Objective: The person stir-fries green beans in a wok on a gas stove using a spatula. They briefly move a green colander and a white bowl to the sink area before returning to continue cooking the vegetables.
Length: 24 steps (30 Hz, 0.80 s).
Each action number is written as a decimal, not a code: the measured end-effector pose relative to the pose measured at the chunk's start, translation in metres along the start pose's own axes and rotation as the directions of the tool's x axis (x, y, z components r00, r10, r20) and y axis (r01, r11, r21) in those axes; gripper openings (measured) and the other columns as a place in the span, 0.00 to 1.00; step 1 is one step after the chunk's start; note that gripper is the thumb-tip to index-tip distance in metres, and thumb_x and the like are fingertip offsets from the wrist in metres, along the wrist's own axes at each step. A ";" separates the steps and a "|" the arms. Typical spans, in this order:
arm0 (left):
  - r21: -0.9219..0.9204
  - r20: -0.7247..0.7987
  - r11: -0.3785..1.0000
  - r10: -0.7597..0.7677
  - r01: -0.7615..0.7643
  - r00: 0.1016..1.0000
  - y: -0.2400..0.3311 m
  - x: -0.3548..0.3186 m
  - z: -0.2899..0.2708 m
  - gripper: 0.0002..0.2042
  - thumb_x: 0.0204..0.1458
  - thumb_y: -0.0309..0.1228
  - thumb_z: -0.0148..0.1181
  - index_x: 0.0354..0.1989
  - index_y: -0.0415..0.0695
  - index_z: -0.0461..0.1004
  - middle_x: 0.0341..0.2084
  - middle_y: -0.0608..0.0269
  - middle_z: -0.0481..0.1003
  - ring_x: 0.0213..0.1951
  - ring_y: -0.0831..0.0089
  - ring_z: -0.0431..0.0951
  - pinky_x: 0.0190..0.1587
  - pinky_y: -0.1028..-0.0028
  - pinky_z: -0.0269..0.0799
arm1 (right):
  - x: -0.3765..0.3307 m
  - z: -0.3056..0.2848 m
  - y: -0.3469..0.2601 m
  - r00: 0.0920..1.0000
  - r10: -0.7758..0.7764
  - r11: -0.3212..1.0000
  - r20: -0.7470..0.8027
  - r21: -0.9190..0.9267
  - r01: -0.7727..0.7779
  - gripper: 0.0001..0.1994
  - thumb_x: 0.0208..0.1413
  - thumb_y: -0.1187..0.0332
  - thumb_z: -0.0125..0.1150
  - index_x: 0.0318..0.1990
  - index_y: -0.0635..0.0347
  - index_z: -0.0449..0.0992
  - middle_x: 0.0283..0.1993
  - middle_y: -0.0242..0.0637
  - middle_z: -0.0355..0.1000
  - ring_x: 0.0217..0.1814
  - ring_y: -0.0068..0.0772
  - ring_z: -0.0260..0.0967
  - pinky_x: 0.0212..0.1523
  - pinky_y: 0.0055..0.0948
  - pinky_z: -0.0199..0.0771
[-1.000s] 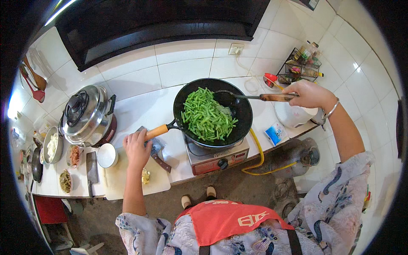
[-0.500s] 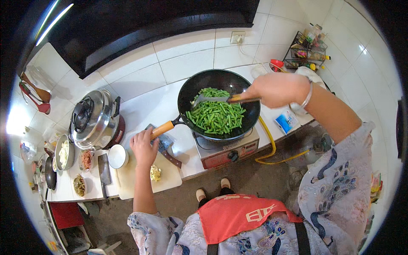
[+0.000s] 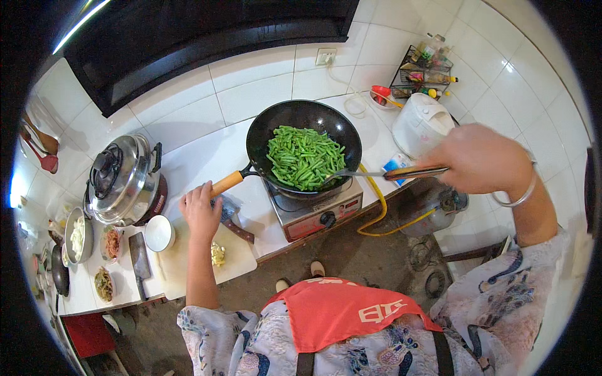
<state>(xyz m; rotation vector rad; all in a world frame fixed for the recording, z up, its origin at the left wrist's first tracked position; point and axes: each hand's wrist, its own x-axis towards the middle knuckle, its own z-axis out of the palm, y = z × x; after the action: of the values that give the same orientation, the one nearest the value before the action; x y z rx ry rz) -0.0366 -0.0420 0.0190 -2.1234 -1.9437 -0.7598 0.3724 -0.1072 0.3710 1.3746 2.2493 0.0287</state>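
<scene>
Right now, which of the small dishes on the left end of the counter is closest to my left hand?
The white bowl, just left of your left hand at the cutting board's corner. It looks plain white inside, while the dishes farther left hold chopped food.

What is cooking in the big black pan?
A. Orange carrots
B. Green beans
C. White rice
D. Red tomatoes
B. The black pan on the little stove is full of long green beans, and the right hand holds a spatula with its tip in them.
</scene>
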 end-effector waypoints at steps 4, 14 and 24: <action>-0.013 0.005 1.000 0.013 -0.013 1.000 0.004 0.003 0.000 0.26 0.44 0.35 0.69 0.55 0.48 0.72 0.45 0.61 0.75 0.51 0.60 0.71 0.59 0.57 0.56 | 0.055 0.046 -0.020 0.999 0.033 0.995 0.005 -0.093 -0.032 0.09 0.45 0.72 0.56 0.33 0.60 0.80 0.30 0.49 0.77 0.35 0.52 0.77 0.37 0.45 0.76; -0.007 0.013 1.000 -0.019 0.019 1.000 -0.004 -0.008 -0.006 0.26 0.44 0.35 0.68 0.54 0.48 0.72 0.46 0.60 0.75 0.51 0.61 0.72 0.60 0.56 0.56 | 0.096 0.003 0.044 0.979 0.202 0.973 -0.011 -0.111 -0.202 0.13 0.52 0.68 0.55 0.44 0.54 0.80 0.37 0.46 0.78 0.41 0.47 0.76 0.42 0.44 0.75; -0.030 -0.017 0.999 -0.014 0.014 1.000 0.004 0.000 0.002 0.26 0.43 0.34 0.68 0.54 0.48 0.73 0.47 0.60 0.75 0.50 0.60 0.72 0.60 0.56 0.57 | 0.164 0.094 0.128 0.963 0.157 0.690 0.218 0.674 -0.265 0.16 0.55 0.57 0.63 0.43 0.60 0.80 0.19 0.31 0.70 0.17 0.20 0.62 0.17 0.24 0.61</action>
<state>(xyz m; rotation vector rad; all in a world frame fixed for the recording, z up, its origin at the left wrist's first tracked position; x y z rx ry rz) -0.0327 -0.0422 0.0182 -2.1144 -1.9525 -0.8121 0.4590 0.0711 0.2570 1.9325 2.0286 -0.9147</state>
